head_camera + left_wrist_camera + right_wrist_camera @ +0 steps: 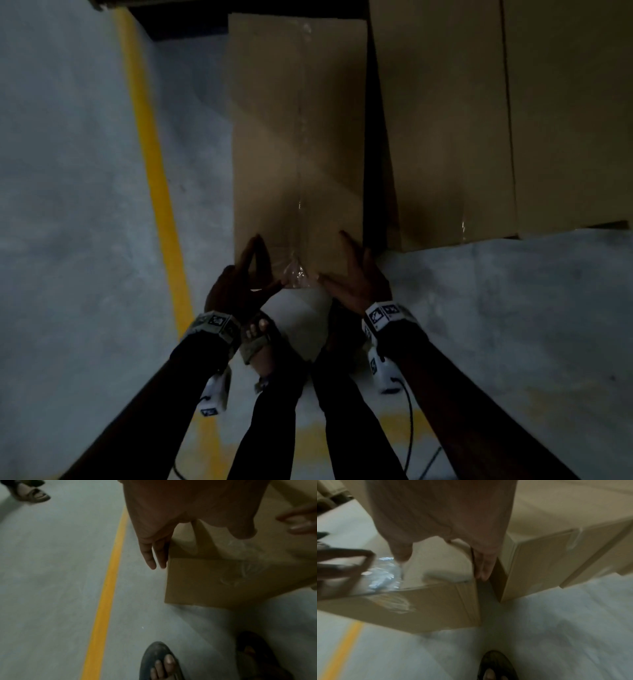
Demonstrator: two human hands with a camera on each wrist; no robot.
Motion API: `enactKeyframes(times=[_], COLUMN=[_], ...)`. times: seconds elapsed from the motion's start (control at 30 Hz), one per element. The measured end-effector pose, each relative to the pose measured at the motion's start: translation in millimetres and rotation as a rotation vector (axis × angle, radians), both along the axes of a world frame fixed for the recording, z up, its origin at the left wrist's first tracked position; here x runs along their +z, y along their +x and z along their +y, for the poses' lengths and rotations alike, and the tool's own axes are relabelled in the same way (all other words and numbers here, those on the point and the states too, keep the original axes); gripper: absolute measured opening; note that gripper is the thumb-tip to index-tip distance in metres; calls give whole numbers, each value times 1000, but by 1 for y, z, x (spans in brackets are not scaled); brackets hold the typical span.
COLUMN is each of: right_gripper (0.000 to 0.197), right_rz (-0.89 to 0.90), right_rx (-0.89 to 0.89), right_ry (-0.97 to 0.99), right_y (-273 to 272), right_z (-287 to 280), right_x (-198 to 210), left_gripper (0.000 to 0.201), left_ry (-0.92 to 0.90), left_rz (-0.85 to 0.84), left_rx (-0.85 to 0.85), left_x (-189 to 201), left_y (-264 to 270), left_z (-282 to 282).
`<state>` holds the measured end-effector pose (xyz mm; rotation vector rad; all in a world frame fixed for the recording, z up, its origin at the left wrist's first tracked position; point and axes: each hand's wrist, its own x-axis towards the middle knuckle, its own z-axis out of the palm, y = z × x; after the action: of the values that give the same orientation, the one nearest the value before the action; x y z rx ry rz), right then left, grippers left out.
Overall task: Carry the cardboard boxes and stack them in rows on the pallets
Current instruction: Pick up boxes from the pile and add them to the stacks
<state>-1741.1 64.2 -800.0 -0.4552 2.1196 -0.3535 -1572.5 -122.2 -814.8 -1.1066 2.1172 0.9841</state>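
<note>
A long brown cardboard box (298, 137) with clear tape along its top seam lies lengthwise in front of me. My left hand (246, 274) is at its near left corner, thumb spread over the top. In the left wrist view its straight fingers (150, 555) hang beside the box's (214, 581) left edge. My right hand (356, 274) is at the near right corner. Its fingers (483, 566) reach into the narrow gap beside the box (428, 608), thumb on top near the tape. Whether the box rests on the floor I cannot tell.
Larger cardboard boxes (479, 120) stand close on the right, a dark gap between them and the long box. A yellow line (150, 154) runs along the grey floor on the left. My sandalled feet (257, 335) are just behind the box. Another person's foot (34, 494) is farther off.
</note>
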Motion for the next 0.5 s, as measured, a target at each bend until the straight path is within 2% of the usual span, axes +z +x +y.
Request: enactKeyframes(times=[0.1,0.17,0.27,0.37,0.5], right_gripper=[93,91,95,102,108], right_rz=[47,51,98,124,120], right_rx=[-109,-200,-267,-297,-305], right_ry=[-66,-150,-236,-225,-172], right_y=[-8,-17,-24,-28,-42], right_z=[-9,-17,-27,-32,-41], right_x=[-21,-35,-49,-34,24], left_gripper=[89,84,95,100,103], left_ry=[-70,-43,-58,-98,-178], left_rz=[94,190,212,206,228], left_rx=[-102,10,52,-32,-30], left_x=[-18,-28,-36,-19,24], left_y=[-6,-18,-30,-39,-43], left_z=[-9,-21,-34,-34,-34])
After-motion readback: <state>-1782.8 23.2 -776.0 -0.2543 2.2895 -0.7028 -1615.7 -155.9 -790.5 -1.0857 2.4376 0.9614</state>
